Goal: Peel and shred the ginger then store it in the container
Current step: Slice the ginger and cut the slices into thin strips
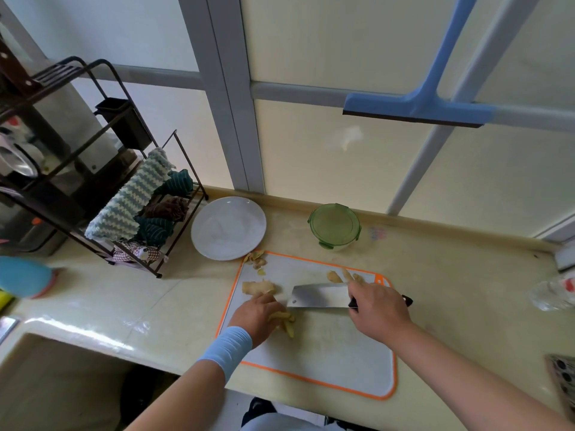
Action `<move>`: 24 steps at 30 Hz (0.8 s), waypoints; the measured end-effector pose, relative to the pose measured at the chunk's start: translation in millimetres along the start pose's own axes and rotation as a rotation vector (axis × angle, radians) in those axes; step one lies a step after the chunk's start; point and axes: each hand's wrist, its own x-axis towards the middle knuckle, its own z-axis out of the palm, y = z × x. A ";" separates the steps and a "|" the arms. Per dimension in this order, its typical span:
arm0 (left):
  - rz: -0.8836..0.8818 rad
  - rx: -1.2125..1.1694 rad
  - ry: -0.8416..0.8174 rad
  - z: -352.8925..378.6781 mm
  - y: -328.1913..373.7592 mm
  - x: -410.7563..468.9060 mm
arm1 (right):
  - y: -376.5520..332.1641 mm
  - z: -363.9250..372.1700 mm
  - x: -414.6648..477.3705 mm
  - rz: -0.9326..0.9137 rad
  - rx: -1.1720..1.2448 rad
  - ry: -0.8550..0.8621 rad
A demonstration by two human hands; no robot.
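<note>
While the left hand (pixel 253 315), banded at the wrist by a pale blue wristband (pixel 227 346), curls its fingers over a ginger piece (pixel 284 321) on the near-left part of the cutting board (pixel 336 362), the right hand (pixel 378 309) closes round the handle of a cleaver (pixel 320 295). The held ginger piece lies under the left fingertips, its yellowish lobes protruding to the right of the hand and toward the board's near edge. The cleaver's blade lies just beyond it, one end close to the left knuckles; whether steel touches ginger cannot be told. The black handle end shows past the right hand.

Farther along the board, a second ginger lump (pixel 258 287) lies just beyond the left hand, and a third ginger lump (pixel 336 276) lies beyond the blade, near the right forefinger. Peelings (pixel 256 259) gather at the board's far-left corner.

Beyond the board, on the counter (pixel 451 290), stand a white plate (pixel 228 228) at left and the container (pixel 334 227), green lid on, at right, each apart from the board. A wire rack (pixel 174 169) hung with cloths stands left of the plate. A blue squeegee (pixel 417 110) hangs against the window above.
</note>
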 end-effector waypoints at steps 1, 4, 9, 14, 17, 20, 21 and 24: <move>-0.058 -0.024 -0.019 -1.9 0.6 -3.8 | 0.5 1.0 -0.3 0.034 0.019 0.006; -0.308 -0.112 -0.112 -4.8 8.7 -14.3 | -2.5 -2.2 0.0 0.137 0.143 -0.048; -0.400 -0.137 -0.171 8.5 34.0 -7.1 | -10.0 0.1 -0.1 0.388 0.365 -0.215; -0.540 -0.386 -0.087 9.5 55.5 22.4 | -12.4 2.5 -2.7 0.552 0.604 -0.230; -0.517 -0.515 -0.071 -0.2 55.2 33.8 | -8.3 4.8 -6.7 0.582 0.662 -0.203; -0.539 -0.432 0.059 -19.7 36.6 33.3 | -3.0 9.4 -11.6 0.479 0.637 -0.265; -0.537 -0.400 0.130 -26.4 27.5 31.1 | -3.6 11.4 -12.7 0.422 0.611 -0.302; -0.469 -0.239 0.218 -38.7 -2.0 25.5 | -10.7 21.2 -15.8 0.246 0.565 -0.398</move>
